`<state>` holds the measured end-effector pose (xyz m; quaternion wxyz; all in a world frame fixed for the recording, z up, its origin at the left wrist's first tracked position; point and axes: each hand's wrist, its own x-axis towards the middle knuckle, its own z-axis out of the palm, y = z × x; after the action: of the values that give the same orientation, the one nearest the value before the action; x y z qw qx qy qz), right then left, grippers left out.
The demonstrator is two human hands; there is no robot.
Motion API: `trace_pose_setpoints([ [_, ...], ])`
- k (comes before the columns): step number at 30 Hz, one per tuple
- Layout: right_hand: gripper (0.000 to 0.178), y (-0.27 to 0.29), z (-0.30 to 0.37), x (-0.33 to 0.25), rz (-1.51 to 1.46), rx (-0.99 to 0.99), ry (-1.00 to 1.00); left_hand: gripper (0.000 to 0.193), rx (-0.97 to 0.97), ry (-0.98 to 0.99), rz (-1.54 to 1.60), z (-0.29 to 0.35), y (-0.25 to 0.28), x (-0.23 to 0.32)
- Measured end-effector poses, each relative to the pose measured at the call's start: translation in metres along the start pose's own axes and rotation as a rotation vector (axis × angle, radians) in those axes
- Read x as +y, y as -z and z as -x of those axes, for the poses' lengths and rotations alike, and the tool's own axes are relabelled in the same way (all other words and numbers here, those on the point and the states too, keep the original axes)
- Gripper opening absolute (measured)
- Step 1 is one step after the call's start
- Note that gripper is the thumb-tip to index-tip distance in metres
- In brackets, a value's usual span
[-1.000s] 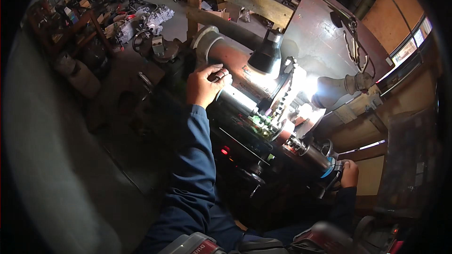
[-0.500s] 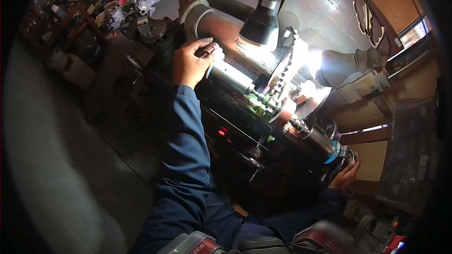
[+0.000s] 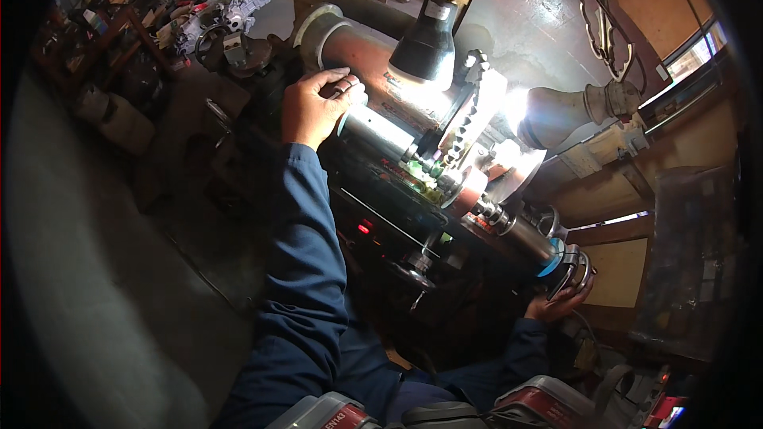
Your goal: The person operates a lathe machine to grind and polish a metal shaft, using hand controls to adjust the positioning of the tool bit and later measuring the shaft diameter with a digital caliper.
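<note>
My left hand [image 3: 311, 114] is closed around the upper-left end of a shiny metal cylinder [image 3: 380, 132] on a bench grinding machine. Down at the machine's lower right, my right hand [image 3: 558, 303] curls its fingers under a looped metal handwheel [image 3: 585, 267]. A blue ring [image 3: 551, 260] sits just inboard of that wheel, on a dark cylinder [image 3: 528, 240]. Between the two hands, a reddish round wheel [image 3: 469, 189] and a slim shaft lie in strong lamplight. Glare hides the finer parts there.
A black lamp [image 3: 424, 46] hangs over the machine, with a second lamp [image 3: 560, 114] to its right. A toothed bar [image 3: 467, 115] stands between them. Lower down is a small crank wheel [image 3: 413, 270]. Metal parts [image 3: 238, 8] lie heaped at the far left.
My right hand has shifted from the handwheel's right side to beneath it, and the wheel's loops have turned. My left hand keeps its place on the cylinder's end. The view has shifted slightly.
</note>
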<state>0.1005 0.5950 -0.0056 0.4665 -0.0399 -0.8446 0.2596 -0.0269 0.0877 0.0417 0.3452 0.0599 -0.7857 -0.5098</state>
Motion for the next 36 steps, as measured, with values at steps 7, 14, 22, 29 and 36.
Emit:
trace_pose_setpoints([
  [7,0.047,0.005,0.031,0.048,0.262,0.034,0.327,0.030,-0.046,0.039,-0.016,0.001,0.003,0.004],
  [14,0.048,0.027,-0.101,0.002,0.358,-0.034,0.250,0.029,0.002,-0.028,-0.100,0.000,0.001,0.005],
  [22,0.044,0.013,-0.144,0.063,-0.019,-1.177,-0.377,0.028,0.003,0.032,-0.064,0.000,0.001,0.003],
  [29,0.036,0.036,-0.100,-0.009,0.376,-0.846,-0.031,0.028,-0.020,0.058,-0.064,0.001,0.004,0.003],
  [36,0.043,0.041,-0.054,0.001,0.271,-0.554,0.010,0.030,-0.035,0.071,-0.052,0.000,0.002,0.001],
])
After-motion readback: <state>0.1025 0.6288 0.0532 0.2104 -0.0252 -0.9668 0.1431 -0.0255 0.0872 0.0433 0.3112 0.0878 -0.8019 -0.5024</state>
